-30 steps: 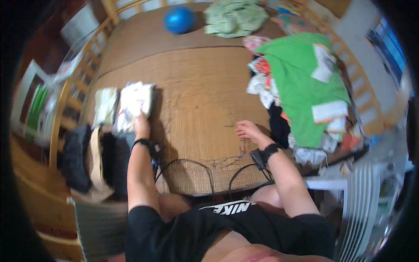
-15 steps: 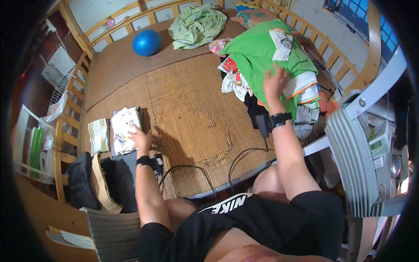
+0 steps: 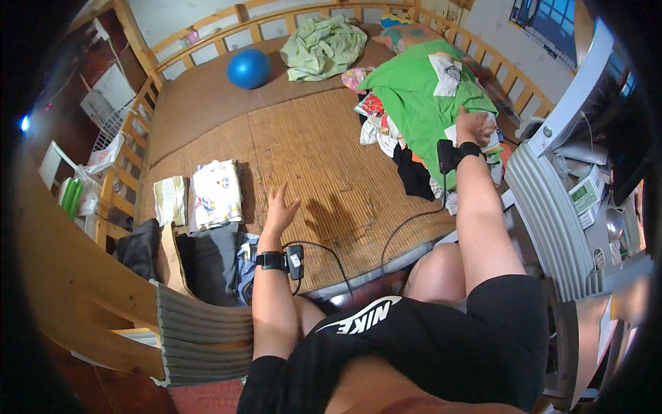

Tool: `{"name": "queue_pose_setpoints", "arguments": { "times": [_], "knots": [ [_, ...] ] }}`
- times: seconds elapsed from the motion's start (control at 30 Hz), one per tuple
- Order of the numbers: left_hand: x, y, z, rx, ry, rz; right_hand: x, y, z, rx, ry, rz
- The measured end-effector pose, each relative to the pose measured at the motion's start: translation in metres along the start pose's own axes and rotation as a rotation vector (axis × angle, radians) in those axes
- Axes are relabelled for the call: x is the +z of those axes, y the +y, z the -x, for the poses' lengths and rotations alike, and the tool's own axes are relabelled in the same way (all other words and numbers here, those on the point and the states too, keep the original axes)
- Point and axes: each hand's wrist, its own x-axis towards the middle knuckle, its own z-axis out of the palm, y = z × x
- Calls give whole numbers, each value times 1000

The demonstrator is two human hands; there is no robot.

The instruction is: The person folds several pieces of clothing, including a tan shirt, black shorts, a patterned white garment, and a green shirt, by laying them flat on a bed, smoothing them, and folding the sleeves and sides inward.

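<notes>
My left hand (image 3: 279, 210) hovers over the woven mat (image 3: 303, 152) with its fingers spread and nothing in them. To its left lie a folded white printed garment (image 3: 217, 193) and a smaller folded pale-green patterned cloth (image 3: 169, 201). My right hand (image 3: 476, 127) is at the right side of a heap of clothes, its thumb apart and its fingers half bent; I see no cloth clearly gripped. The bright green garment (image 3: 407, 86) with a white patch tops this heap. Red, white and black clothes (image 3: 414, 172) stick out beneath it.
Dark folded clothes (image 3: 207, 259) and a tan piece (image 3: 169, 252) lie at the near left. A blue ball (image 3: 249, 69) and a crumpled light-green cloth (image 3: 324, 48) rest at the back. Wooden rails (image 3: 131, 162) border the bed. Black cables (image 3: 393, 238) run from both wrists.
My left hand has lifted off the folded white garment and moved right over the mat. My right hand has shifted to the heap's right side, its fingers more bent. The view has shifted slightly.
</notes>
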Motion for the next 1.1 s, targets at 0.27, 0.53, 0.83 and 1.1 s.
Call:
{"name": "queue_pose_setpoints", "arguments": {
  "times": [0.27, 0.53, 0.83, 1.1],
  "knots": [
    [-14, -35, -3, -301, -126, -47, -3, -27, -40, 69, -335, 112],
    [-24, -35, -3, -214, -103, -68, 2, -30, -48, 619, 105, -476],
    [-23, -5, -5, -187, -93, -54, 30, -2, -144, -508, -493, 52],
    [-38, -4, -2, -181, -74, -67, -54, -127, -50, -116, -1076, -1676]
  ]
}}
